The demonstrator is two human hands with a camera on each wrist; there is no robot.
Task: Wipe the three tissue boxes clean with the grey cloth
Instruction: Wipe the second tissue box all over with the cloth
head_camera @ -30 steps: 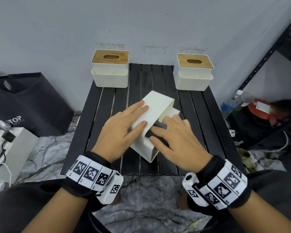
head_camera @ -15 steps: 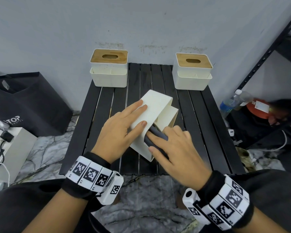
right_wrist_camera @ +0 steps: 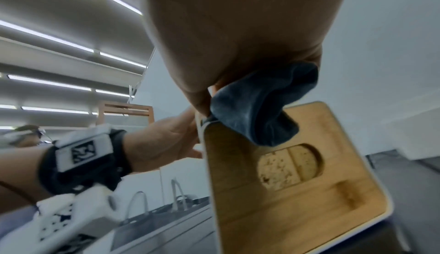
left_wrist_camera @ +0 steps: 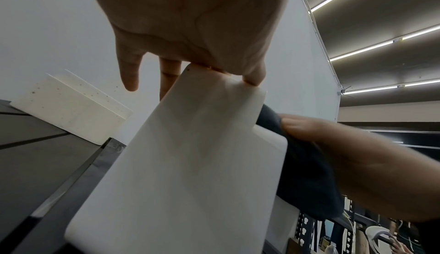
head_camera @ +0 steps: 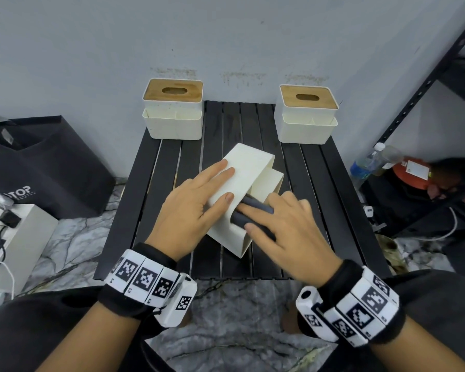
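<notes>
Two cream tissue boxes with wooden lids stand at the back left (head_camera: 172, 114) and back right (head_camera: 308, 116) of the black slatted table (head_camera: 151, 210). The third box (head_camera: 249, 170) lies tipped on its side mid-table. My left hand (head_camera: 207, 189) rests flat on its upper face with straight fingers. My right hand (head_camera: 279, 224) holds the bunched grey cloth (head_camera: 255, 208) against the box's near right edge. In the right wrist view the cloth (right_wrist_camera: 257, 107) bulges from under my palm onto the wooden lid (right_wrist_camera: 285, 211). The left wrist view shows the box (left_wrist_camera: 190, 164) with the cloth (left_wrist_camera: 304, 173) beside it.
A black bag (head_camera: 46, 167) and a white box with cables (head_camera: 19, 237) lie on the floor to the left. To the right are a water bottle (head_camera: 368, 162), a red object (head_camera: 411, 170) and a black shelf frame (head_camera: 427, 84). A wall stands right behind the table.
My right hand slid the cloth a little toward me along the tipped box's edge. The box tilted slightly; my left hand stayed on it.
</notes>
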